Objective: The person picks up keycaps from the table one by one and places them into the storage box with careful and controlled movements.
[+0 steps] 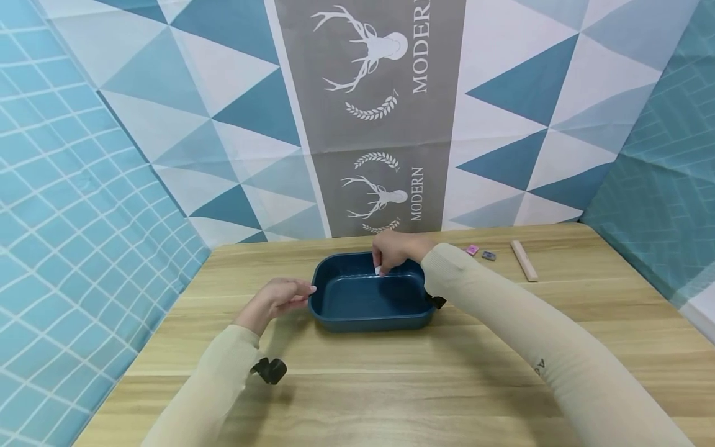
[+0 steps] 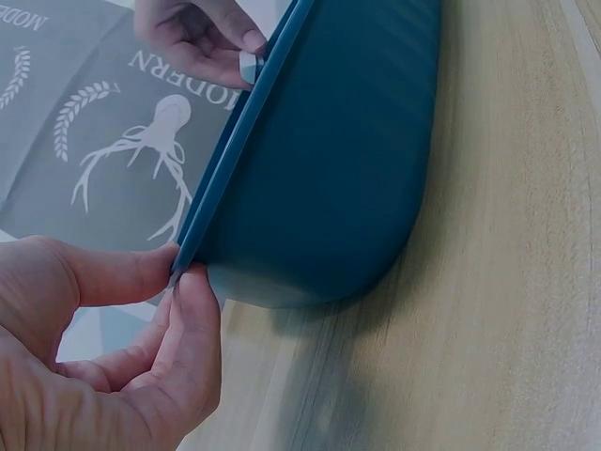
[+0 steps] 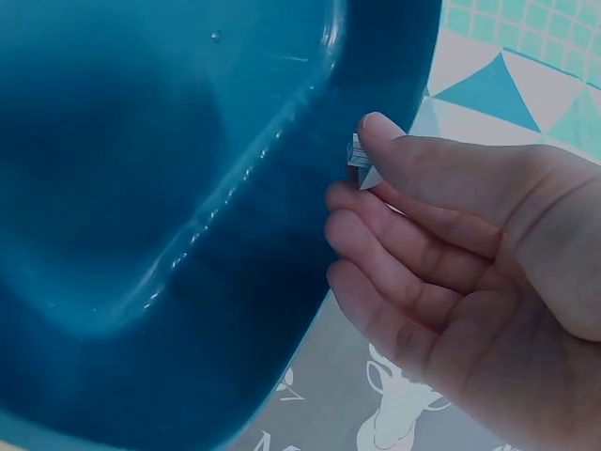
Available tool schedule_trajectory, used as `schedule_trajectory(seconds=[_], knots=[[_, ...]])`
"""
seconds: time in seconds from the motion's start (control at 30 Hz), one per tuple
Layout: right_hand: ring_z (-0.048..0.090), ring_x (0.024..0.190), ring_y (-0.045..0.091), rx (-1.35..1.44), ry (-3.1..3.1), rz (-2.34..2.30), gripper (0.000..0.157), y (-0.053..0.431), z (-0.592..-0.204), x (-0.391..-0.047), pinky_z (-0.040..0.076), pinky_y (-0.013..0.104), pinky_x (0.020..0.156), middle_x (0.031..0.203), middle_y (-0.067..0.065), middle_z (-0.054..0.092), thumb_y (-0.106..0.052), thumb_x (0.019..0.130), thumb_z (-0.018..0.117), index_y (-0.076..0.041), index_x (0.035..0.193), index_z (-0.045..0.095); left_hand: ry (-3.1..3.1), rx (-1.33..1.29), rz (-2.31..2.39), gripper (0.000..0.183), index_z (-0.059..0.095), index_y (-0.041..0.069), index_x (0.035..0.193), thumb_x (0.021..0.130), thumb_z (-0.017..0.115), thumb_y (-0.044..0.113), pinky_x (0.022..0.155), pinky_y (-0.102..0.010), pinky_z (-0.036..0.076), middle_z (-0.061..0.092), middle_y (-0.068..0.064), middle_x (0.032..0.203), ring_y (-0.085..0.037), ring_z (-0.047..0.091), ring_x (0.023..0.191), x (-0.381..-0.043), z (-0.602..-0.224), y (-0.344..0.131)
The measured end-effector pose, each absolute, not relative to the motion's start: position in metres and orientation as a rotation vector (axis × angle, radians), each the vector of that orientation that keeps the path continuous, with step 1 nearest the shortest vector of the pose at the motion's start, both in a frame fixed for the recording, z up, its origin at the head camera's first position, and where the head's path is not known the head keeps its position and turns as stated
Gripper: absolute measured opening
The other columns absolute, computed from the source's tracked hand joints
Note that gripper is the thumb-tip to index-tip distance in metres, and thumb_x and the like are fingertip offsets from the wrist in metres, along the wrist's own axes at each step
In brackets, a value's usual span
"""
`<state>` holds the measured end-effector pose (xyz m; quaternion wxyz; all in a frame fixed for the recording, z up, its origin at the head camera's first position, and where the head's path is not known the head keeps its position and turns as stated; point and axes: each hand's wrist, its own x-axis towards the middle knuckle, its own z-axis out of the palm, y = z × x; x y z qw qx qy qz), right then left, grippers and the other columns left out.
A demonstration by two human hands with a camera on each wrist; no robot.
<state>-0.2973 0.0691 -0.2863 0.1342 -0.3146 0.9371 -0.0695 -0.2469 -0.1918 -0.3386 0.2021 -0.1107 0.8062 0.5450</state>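
A dark blue oblong basin (image 1: 365,324) with rounded corners stands on the wooden table. At its left end, my left hand (image 1: 282,294) pinches the rim between thumb and fingers, seen close in the left wrist view on the basin's edge (image 2: 225,169). My right hand (image 1: 395,248) is over the basin's far side. Thumb and fingertips there pinch a small white piece (image 3: 358,152) with fine ridges on one side, partly hidden by the thumb. Tiny bright bubbles line the lower inner wall of the basin (image 3: 272,216) in the right wrist view.
Behind the right forearm lie a small pink square (image 1: 472,249) and a small grey-blue square (image 1: 488,255). A pale wooden strip (image 1: 524,261) rests farther right. Patterned cloth (image 1: 385,136) hangs along the table's far edge, with blue tiled-print cloth (image 1: 84,205) on the left.
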Motion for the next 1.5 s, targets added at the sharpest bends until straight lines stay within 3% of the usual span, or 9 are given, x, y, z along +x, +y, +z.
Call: schedule_trajectory(seconds=[0.3, 0.83, 1.13, 1.5], knots=[[0.064, 0.087, 0.015, -0.936, 2.718, -0.163, 0.020, 0.070, -0.285, -0.298, 0.057, 0.026, 0.079, 0.101, 0.005, 0.073, -0.017, 0.083, 0.075, -0.007, 0.101, 0.074, 2.246, -0.291, 1.525, 0.041, 0.052, -0.006, 0.130, 0.094, 0.060, 0.012, 0.097, -0.029, 0.054, 0.055, -0.008, 0.112, -0.012, 0.054, 0.093, -0.248, -0.342, -0.191], [0.066, 0.086, 0.016, -0.913, 2.735, -0.142, 0.022, 0.101, -0.278, -0.294, 0.058, 0.028, 0.077, 0.099, 0.006, 0.073, -0.019, 0.083, 0.076, -0.006, 0.100, 0.073, 2.249, -0.293, 1.524, 0.042, 0.052, -0.006, 0.131, 0.094, 0.060, 0.013, 0.100, -0.030, 0.053, 0.057, -0.008, 0.112, -0.011, 0.056, 0.092, -0.249, -0.339, -0.194], [0.067, 0.084, 0.016, -0.960, 2.731, -0.206, 0.023, 0.128, -0.280, -0.287, 0.058, 0.029, 0.077, 0.093, 0.008, 0.073, -0.015, 0.082, 0.075, -0.001, 0.100, 0.072, 2.242, -0.304, 1.528, 0.041, 0.052, -0.006, 0.131, 0.094, 0.060, 0.012, 0.094, -0.026, 0.055, 0.056, -0.008, 0.114, -0.011, 0.056, 0.092, -0.250, -0.339, -0.195], [0.067, 0.088, 0.017, -0.954, 2.732, -0.349, 0.022, 0.149, -0.284, -0.270, 0.058, 0.031, 0.080, 0.100, 0.013, 0.072, -0.014, 0.085, 0.072, -0.001, 0.104, 0.070, 2.242, -0.289, 1.530, 0.040, 0.053, -0.006, 0.129, 0.094, 0.061, 0.012, 0.090, -0.024, 0.057, 0.057, -0.007, 0.110, -0.010, 0.057, 0.089, -0.250, -0.341, -0.194]])
